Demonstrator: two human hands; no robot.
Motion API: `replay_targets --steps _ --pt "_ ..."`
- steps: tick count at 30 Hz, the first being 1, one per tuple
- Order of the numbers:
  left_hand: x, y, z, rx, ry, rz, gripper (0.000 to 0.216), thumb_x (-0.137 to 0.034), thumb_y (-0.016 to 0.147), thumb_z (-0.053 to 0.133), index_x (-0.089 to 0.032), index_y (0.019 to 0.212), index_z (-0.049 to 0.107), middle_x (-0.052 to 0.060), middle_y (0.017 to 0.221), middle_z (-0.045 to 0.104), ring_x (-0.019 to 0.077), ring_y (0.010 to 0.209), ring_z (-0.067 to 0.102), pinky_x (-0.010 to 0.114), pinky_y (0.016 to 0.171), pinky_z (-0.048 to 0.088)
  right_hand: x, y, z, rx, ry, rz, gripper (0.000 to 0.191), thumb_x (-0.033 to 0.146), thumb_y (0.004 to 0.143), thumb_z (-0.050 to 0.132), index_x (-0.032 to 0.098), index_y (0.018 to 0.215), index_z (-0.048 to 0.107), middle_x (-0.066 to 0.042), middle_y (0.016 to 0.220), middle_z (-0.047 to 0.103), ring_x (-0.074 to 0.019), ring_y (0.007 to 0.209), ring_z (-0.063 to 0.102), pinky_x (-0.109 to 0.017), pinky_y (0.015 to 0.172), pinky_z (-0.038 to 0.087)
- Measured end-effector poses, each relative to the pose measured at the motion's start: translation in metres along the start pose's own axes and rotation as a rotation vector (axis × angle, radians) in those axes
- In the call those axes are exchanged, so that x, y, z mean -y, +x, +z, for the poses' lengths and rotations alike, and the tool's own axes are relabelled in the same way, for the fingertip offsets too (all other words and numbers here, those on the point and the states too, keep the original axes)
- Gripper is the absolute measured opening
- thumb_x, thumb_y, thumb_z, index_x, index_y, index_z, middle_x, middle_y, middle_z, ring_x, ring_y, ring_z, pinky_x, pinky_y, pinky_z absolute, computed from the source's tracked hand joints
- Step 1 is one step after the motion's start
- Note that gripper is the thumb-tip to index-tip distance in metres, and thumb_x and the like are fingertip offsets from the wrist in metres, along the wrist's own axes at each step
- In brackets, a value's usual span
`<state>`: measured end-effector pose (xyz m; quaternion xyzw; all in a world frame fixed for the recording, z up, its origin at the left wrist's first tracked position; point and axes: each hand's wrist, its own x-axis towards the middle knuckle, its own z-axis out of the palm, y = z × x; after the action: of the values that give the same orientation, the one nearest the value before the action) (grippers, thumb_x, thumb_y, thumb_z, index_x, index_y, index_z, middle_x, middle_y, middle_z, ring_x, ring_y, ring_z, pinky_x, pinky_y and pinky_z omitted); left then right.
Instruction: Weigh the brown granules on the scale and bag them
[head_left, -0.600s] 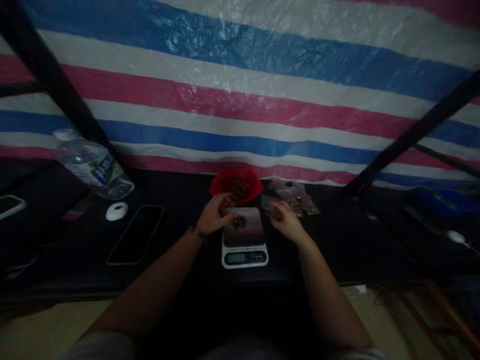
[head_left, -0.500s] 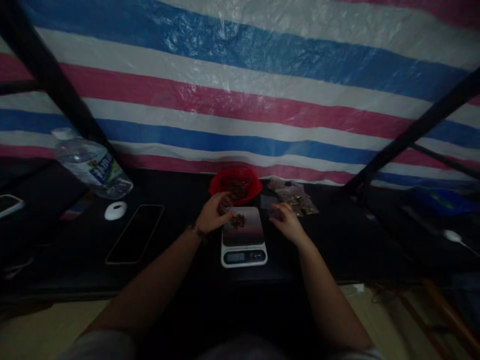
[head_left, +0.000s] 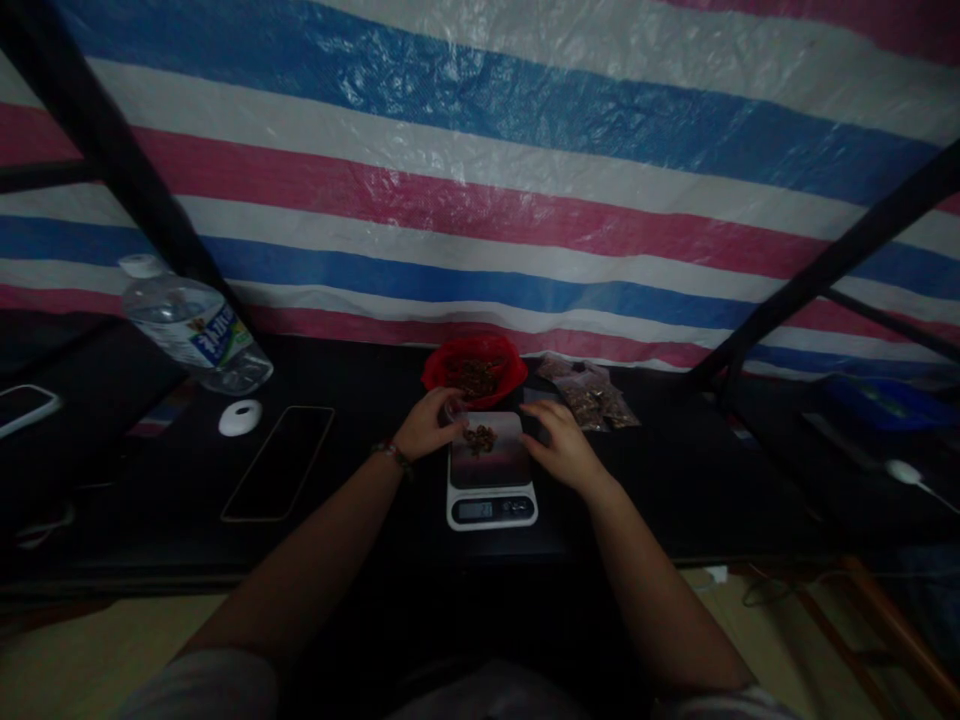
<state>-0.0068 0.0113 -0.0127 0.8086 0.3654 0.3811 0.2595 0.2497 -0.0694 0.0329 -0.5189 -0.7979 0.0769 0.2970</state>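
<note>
A white kitchen scale (head_left: pixel 491 478) with a dark, shiny plate stands on the black table, its display lit. On the plate lies a small heap of brown dried pieces (head_left: pixel 480 438). My left hand (head_left: pixel 429 425) is at the plate's left edge, fingers curled round a small clear plastic thing (head_left: pixel 454 408) whose shape I cannot fully make out. At the right edge my right hand (head_left: pixel 561 443) is open, thumb and fingers apart, with nothing visible in it. Behind the scale a red plastic bowl (head_left: pixel 517 378) holds more of the brown pieces.
Several clear bags of brown pieces (head_left: pixel 592 398) lie right of the bowl. Leftward are a phone (head_left: pixel 281 465), a white rounded object (head_left: pixel 240 418) and a big water bottle (head_left: pixel 196 328). A striped plastic sheet (head_left: pixel 480 210) hangs behind, between black frame bars (head_left: pixel 817 275).
My right hand has moved left, from beside the bags to the scale's right edge. My left hand stays at the left edge. The view has shifted slightly.
</note>
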Motion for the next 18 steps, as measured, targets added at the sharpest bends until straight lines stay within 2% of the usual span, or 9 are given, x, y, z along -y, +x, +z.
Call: replay_targets --steps 3,6,11,14,18 --pt "0.0 0.0 0.001 -0.014 -0.019 0.006 0.043 -0.029 0.076 0.063 -0.018 0.116 0.052 0.007 0.103 0.06 0.0205 0.092 0.059 0.036 0.083 0.048 0.032 0.021 0.009 0.223 0.006 -0.123 0.036 0.026 0.079 0.062 0.021 0.114 0.058 -0.009 0.114 0.056 -0.0229 0.11 0.049 -0.04 0.096 0.037" --pt "0.0 0.0 0.001 -0.022 -0.038 0.014 0.044 -0.028 0.075 0.063 -0.019 0.116 0.052 0.007 0.104 0.061 0.0205 0.093 0.059 0.036 0.083 0.048 0.048 0.037 0.025 0.358 -0.04 -0.145 0.034 0.031 0.077 0.066 0.018 0.109 0.06 -0.009 0.11 0.057 -0.0224 0.107 0.049 -0.038 0.093 0.037" --pt "0.0 0.0 0.001 -0.04 -0.02 0.032 0.042 -0.029 0.076 0.062 -0.018 0.116 0.053 0.007 0.105 0.061 0.0207 0.096 0.059 0.037 0.086 0.047 0.052 0.044 0.042 0.416 -0.128 -0.174 0.032 0.029 0.08 0.063 0.016 0.109 0.059 -0.011 0.111 0.055 -0.0224 0.107 0.047 -0.037 0.092 0.036" --pt "0.001 0.0 0.001 -0.024 -0.028 0.032 0.041 -0.03 0.077 0.062 -0.019 0.116 0.054 0.007 0.103 0.062 0.0199 0.093 0.059 0.036 0.083 0.048 0.047 0.04 0.04 0.433 -0.115 -0.213 0.029 0.026 0.082 0.061 0.017 0.109 0.06 -0.011 0.112 0.056 -0.0219 0.107 0.048 -0.037 0.092 0.036" --pt "0.002 0.001 0.004 -0.036 -0.039 0.021 0.041 -0.031 0.078 0.061 -0.019 0.117 0.054 0.006 0.102 0.062 0.0189 0.089 0.06 0.035 0.081 0.049 0.038 0.035 0.029 0.466 -0.054 -0.259 0.036 0.032 0.079 0.065 0.018 0.111 0.061 -0.01 0.114 0.055 -0.0231 0.108 0.049 -0.039 0.093 0.037"
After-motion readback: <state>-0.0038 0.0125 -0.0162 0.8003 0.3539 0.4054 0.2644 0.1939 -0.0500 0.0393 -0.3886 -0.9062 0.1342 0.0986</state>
